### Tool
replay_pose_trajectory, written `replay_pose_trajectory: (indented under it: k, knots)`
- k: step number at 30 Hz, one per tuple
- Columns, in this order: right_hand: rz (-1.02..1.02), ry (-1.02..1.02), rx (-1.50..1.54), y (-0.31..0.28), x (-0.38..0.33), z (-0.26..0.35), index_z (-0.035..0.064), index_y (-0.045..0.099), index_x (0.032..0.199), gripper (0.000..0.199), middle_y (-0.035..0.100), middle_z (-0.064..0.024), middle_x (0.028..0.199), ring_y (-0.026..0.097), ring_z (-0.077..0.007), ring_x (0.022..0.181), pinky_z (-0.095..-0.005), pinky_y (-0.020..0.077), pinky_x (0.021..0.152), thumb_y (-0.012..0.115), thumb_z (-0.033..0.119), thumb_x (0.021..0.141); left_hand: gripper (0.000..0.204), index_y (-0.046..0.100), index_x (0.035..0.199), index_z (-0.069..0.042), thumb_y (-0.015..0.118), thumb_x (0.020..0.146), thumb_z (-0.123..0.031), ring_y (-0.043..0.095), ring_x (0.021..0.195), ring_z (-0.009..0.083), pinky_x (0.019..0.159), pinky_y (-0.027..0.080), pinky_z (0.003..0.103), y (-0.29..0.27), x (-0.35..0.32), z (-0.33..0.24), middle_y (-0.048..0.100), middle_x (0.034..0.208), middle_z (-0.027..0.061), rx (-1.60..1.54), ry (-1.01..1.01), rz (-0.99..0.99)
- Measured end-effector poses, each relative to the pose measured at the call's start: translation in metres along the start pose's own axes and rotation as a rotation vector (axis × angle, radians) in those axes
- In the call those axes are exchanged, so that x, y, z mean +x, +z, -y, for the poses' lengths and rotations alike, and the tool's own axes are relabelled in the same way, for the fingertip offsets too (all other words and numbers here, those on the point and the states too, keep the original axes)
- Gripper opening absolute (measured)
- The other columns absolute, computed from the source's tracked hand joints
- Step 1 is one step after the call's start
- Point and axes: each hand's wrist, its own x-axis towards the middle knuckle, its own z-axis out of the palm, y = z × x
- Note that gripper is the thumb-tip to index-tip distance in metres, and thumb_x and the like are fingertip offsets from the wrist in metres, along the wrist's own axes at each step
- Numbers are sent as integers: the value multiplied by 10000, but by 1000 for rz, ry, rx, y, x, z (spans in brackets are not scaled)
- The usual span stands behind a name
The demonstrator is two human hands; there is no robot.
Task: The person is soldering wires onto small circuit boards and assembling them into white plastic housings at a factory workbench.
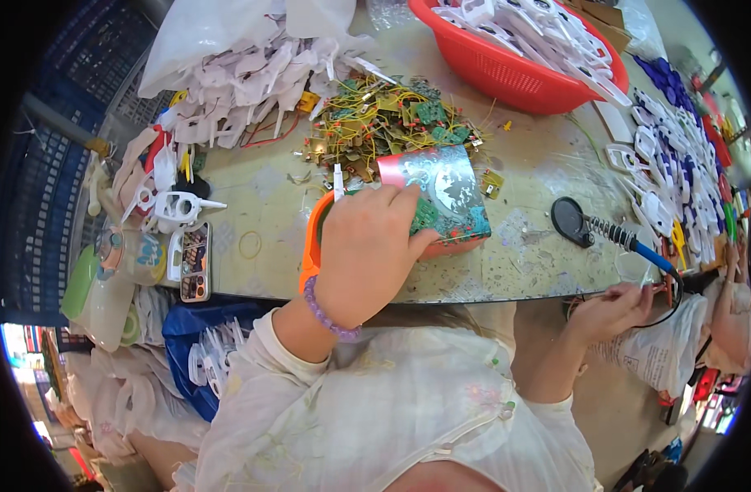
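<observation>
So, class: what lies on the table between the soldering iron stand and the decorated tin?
In the head view, only bare speckled tabletop lies between the soldering iron stand and the decorated tin.

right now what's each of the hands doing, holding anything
Left hand: closed on a small green circuit board, over the orange plastic tray.
Right hand: at the table edge; grip cannot be told.
</observation>
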Motion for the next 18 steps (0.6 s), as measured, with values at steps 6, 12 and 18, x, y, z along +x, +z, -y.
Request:
replay_pose_trajectory:
  k: [6,12,18]
  knots:
    - [718,-43,53,10,-78,29,13,475,1076,246,545,-84,864,483,-118,711,-237,410,616,515,-75,849,485,549,1192,-4,686,737,-105,645,840,232,738,513,328,3,-5,14,649,947,115,-572,-69,-137]
    - [1265,567,280,63,-105,66,17,582,1121,317,576,-98,1064,594,-129,812,-227,484,712,639,-58,818,564,426,1316,16,553,770,76,563,1067,170,914,447,306,-2,-34,57,573,1152,91,-1353,-174,-131]
    - [1454,-119,17,115,-121,81,60,621,1053,309,579,-94,1052,597,-229,890,-329,506,749,714,37,759,516,436,1287,34,543,785,85,558,1103,187,952,448,332,-4,-52,69,547,1200,127,-1499,-195,-115]
